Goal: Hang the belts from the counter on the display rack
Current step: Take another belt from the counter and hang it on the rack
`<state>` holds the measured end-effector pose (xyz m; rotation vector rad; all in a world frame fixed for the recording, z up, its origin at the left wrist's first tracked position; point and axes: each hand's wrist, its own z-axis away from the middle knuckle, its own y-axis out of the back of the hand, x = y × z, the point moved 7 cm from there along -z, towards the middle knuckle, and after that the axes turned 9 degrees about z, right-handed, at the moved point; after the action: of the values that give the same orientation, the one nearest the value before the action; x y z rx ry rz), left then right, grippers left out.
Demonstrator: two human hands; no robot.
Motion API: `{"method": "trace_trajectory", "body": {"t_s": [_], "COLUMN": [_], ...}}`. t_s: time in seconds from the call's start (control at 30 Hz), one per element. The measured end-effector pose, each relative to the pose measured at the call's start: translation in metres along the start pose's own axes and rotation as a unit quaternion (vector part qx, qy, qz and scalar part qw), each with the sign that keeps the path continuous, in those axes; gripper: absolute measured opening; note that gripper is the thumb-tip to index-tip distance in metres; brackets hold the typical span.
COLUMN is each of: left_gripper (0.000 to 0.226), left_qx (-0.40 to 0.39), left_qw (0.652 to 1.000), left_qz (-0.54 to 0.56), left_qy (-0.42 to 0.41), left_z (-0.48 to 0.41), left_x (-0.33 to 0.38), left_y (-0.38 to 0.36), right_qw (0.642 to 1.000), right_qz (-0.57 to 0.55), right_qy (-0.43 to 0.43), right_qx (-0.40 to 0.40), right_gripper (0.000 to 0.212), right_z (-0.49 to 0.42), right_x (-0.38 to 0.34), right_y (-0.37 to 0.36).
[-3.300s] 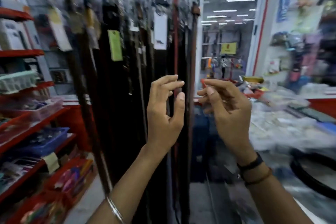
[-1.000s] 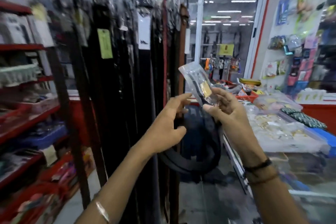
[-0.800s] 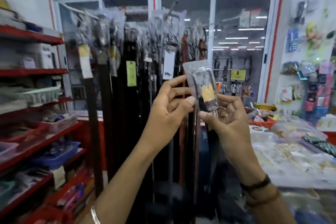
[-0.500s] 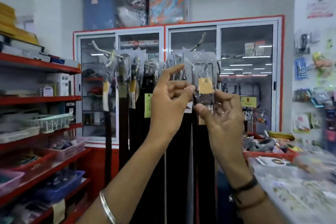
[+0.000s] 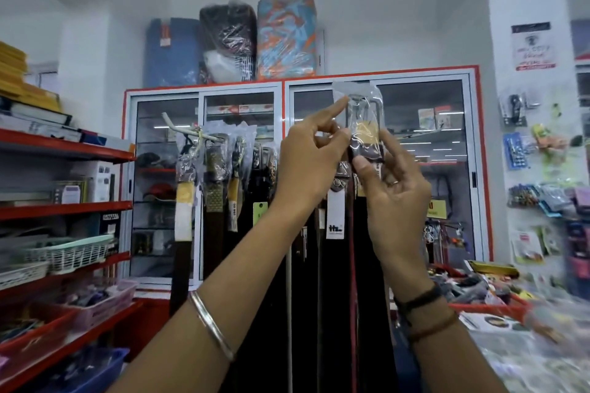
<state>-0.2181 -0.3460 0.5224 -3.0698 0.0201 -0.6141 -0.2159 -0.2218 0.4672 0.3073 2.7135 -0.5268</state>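
I hold a dark belt [image 5: 367, 265] by its buckle end, which sits in a clear plastic sleeve [image 5: 362, 118] with a yellow tag. My right hand [image 5: 391, 188] grips the sleeve from below. My left hand [image 5: 311, 166] pinches its left edge, forefinger pointing up at the top of the sleeve. The belt's strap hangs straight down between my arms. Behind my hands the display rack [image 5: 188, 132] carries several dark belts hanging side by side, each buckle bagged and tagged. The rack's right part is hidden by my hands.
Red shelves [image 5: 64, 150] with boxes, baskets and trays line the left. A glass-door cabinet [image 5: 424, 169] with a red frame stands behind the rack, wrapped bundles on top. The counter [image 5: 517, 344], covered with goods, runs along the right. Small packets hang on the right wall.
I picked a bagged belt up and raised it from counter height to the top of the rack. My left hand closed onto the sleeve. The view tilted upward.
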Motion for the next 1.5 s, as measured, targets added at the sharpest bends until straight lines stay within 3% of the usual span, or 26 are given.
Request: {"method": "trace_trajectory", "body": {"t_s": [0.43,0.63,0.77,0.87,0.93,1.1,1.27,1.37,1.5], "left_gripper": [0.045,0.048,0.035,0.025,0.022,0.016,0.011,0.012,0.009], "left_qx": [0.028,0.021,0.076,0.083,0.067,0.021,-0.037,-0.11,-0.211], "left_qw": [0.998,0.996,0.987,0.985,0.99,1.0,0.99,0.963,0.912], "left_qz": [-0.052,-0.077,-0.141,-0.126,-0.093,-0.006,0.052,0.087,0.116], "left_qy": [0.036,0.041,-0.014,-0.078,-0.078,0.003,0.124,0.23,0.332], "left_z": [0.004,0.011,0.047,0.091,0.123,0.195,0.269,0.317,0.374], "left_x": [-0.042,-0.052,-0.04,-0.029,-0.03,-0.056,-0.102,-0.132,-0.156], "left_y": [0.012,0.012,0.001,-0.025,-0.049,-0.114,-0.195,-0.255,-0.34], "right_qw": [0.993,0.985,0.981,0.971,0.96,0.94,0.916,0.878,0.796], "right_qz": [0.068,0.129,0.173,0.223,0.262,0.332,0.39,0.456,0.562], "right_qy": [-0.029,-0.016,0.013,0.052,0.064,0.032,-0.084,-0.142,-0.223], "right_qx": [-0.087,-0.112,-0.088,-0.071,-0.068,-0.073,-0.044,-0.027,-0.034], "right_gripper": [0.052,0.041,0.033,0.028,0.026,0.023,0.021,0.018,0.021], "right_z": [-0.001,-0.001,0.012,0.031,0.045,0.082,0.117,0.135,0.158], "right_x": [0.047,0.059,0.05,0.04,0.036,0.041,0.072,0.091,0.116], "right_y": [-0.015,-0.004,0.031,0.07,0.101,0.19,0.308,0.385,0.487]}}
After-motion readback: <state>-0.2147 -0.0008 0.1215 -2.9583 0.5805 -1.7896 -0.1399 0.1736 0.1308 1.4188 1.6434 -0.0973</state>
